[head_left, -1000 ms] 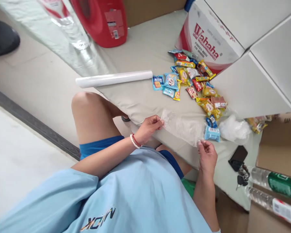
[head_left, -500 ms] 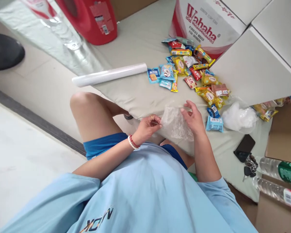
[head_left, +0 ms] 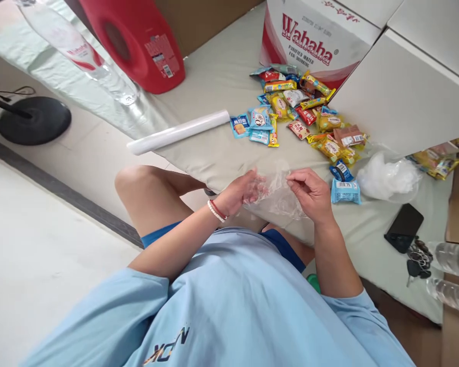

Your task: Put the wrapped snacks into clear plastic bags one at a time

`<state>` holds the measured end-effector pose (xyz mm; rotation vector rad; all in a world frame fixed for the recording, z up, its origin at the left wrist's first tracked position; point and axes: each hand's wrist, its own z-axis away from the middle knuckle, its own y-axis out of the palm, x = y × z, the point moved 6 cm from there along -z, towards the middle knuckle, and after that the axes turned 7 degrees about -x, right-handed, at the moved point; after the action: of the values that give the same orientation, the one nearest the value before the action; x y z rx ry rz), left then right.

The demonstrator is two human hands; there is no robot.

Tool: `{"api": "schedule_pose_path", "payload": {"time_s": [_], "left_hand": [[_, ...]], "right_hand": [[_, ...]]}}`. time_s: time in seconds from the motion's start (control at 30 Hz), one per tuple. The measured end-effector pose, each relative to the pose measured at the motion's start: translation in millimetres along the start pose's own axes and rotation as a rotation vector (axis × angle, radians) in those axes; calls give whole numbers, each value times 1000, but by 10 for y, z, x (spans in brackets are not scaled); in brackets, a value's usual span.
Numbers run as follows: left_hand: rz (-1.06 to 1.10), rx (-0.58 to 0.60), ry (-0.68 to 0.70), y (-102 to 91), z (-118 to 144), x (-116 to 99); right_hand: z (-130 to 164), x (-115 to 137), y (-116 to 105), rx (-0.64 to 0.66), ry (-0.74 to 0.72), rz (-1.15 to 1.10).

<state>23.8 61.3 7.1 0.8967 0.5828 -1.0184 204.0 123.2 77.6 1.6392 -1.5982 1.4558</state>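
Moved: both hands are closer together than half a second ago; the left hand (head_left: 241,191) now sits partly inside or behind the clear plastic bag (head_left: 277,196), and the right hand (head_left: 309,191) has drawn in to its upper edge.
Grip, left: fingers closed on the bag's left side, seen through the film.
Grip, right: thumb and fingertips pinched together on the bag's right edge.
Bag place: held just above the near edge of the grey cushion (head_left: 214,153), left of the light-blue snack packets (head_left: 345,191).
Risk, tearing: the film looks very thin; two pinches pulling apart could likely split the mouth.
Risk, slipping: the layers may cling, so the fingers could slide off without parting them.
Risk, knocking: the right wrist is near the blue packets and the crumpled bags (head_left: 386,178); a wide pull could nudge them.
Writing, carton (head_left: 313,38): "Wahaha", with "purified water" beneath.
Writing, bottle (head_left: 80,56): a red "Wahaha" label.
Writing, shirt: mirrored letters, unclear.
Writing, snack pile (head_left: 302,107): too small to read.
Writing, red jug (head_left: 137,41): illegible label.
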Motion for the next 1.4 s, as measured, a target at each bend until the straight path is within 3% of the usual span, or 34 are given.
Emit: {"api": "schedule_pose_path", "payload": {"time_s": [0.17,0.3,0.37,0.53,0.67,0.87,0.97,1.13,1.3,1.4], "left_hand": [[-218,-147,471,17,71,-308],[-356,-161,722,-22,290,-415],[-321,-113,694,-41,334,-391],[-198,-22,411,-11,263,-281],[-376,-15,427,90,215,-317],[-241,-62,420,50,225,-350],[-264,-71,394,54,209,-327],[-158,-263,448,-50,117,-373],[113,-511,455,-362,146,-424],[114,-557,462,-502,304,-329]], "right_hand": [[14,-206,-86,-11,182,60],[1,-178,-57,24,122,122],[-8,-104,-49,-13,69,125],[-28,108,10,-35,-58,175],[-34,214,19,-66,-147,208],[21,263,-23,-133,-230,210],[40,246,28,-90,-235,246],[127,261,28,-49,-272,269],[448,233,-302,-110,-149,317],[735,231,-438,-47,-118,310]]}}
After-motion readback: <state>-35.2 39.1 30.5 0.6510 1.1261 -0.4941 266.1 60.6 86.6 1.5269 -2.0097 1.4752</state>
